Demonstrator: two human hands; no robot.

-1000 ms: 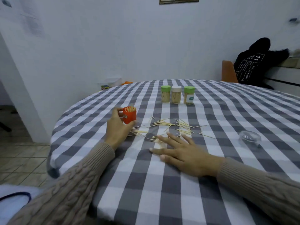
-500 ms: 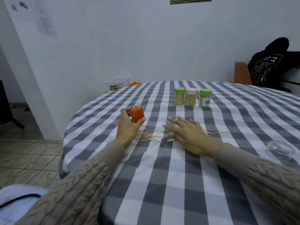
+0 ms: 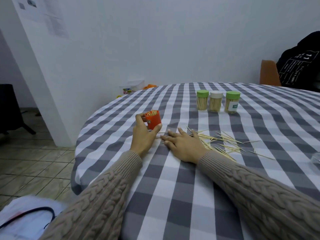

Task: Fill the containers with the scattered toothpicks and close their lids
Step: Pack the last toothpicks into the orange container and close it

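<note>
1. Since half a second ago, the right hand (image 3: 183, 146) has slid leftward, uncovering more of the scattered toothpicks (image 3: 223, 142); it lies flat, fingers straight.
2. Left hand (image 3: 142, 135) still grips the open orange container (image 3: 153, 121), tilted, toothpicks inside.
3. Three lidded jars (image 3: 217, 103) stand farther back on the checked tablecloth (image 3: 173, 187).
4. White wall (image 3: 155, 40) behind; tiled floor (image 3: 34, 163) left.

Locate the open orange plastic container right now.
In the head view, the open orange plastic container is held in the left hand, left of the scattered wooden toothpicks on the checked tablecloth.
</note>
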